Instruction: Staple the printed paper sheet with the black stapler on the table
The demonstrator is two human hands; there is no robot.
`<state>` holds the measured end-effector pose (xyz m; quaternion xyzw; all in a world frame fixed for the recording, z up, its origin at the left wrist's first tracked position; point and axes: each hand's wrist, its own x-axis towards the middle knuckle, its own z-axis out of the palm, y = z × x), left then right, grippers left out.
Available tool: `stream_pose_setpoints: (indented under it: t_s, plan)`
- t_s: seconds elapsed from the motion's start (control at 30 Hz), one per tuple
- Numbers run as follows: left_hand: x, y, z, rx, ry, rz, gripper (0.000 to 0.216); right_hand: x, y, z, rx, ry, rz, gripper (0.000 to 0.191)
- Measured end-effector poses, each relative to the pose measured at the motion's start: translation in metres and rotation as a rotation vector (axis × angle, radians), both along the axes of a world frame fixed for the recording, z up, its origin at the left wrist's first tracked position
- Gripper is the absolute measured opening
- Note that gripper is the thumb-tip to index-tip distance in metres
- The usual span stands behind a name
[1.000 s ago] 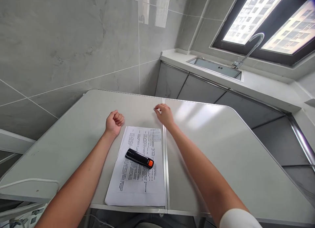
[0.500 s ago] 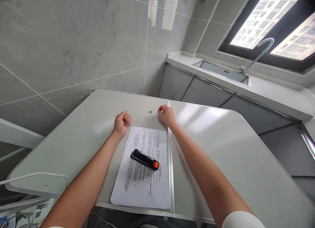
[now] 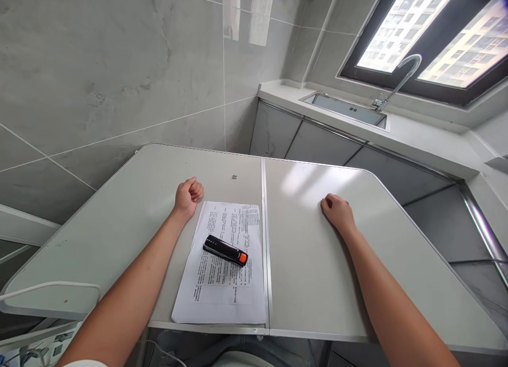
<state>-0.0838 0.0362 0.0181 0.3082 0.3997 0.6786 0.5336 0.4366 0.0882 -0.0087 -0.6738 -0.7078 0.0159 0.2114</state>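
My left hand rests as a fist on the table, just beyond the top left corner of a stack of printed paper. Far to the right, my right hand lies on the tabletop with its fingers curled in; no object shows in it. A black stapler with an orange end lies slantwise across the printed sheets, touched by neither hand. Two tiny staple-like metal pieces sit on the table beyond the paper, to the right of my left hand.
The pale folding table has a metal seam running just right of the paper. A white cable loops at the left edge. Beyond stand a tiled wall and a counter with a sink and faucet.
My right hand has moved right, away from the small metal pieces and across the table seam. My left hand stays a fist beside the paper. The view has shifted slightly.
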Motion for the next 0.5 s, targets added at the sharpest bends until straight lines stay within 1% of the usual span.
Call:
stream_pose_setpoints:
  t_s: [0.13, 0.23, 0.3, 0.37, 0.43, 0.5]
  plan:
    - [0.001, -0.001, 0.000, 0.022, 0.075, -0.006, 0.057, 0.009, -0.008, -0.011, 0.029, 0.009, -0.040, 0.021]
    - [0.006, -0.004, -0.003, 0.043, 0.225, 0.009, 0.058, 0.008, -0.005, -0.014, 0.028, 0.011, -0.037, 0.020]
    - [0.012, -0.008, -0.006, 0.056, 0.439, 0.028, 0.057, 0.010, -0.003, -0.014, 0.028, 0.038, -0.025, 0.019]
    - [0.018, -0.012, -0.007, 0.098, 0.720, 0.024, 0.055, 0.012, -0.002, -0.013, 0.030, 0.067, -0.007, 0.020]
    - [0.025, -0.014, -0.005, 0.180, 0.997, -0.038, 0.046, 0.014, -0.002, -0.011, 0.028, 0.075, 0.001, 0.021]
    - [0.030, -0.014, -0.004, 0.261, 1.229, -0.145, 0.033, 0.012, -0.003, -0.008, 0.015, 0.078, 0.002, 0.022]
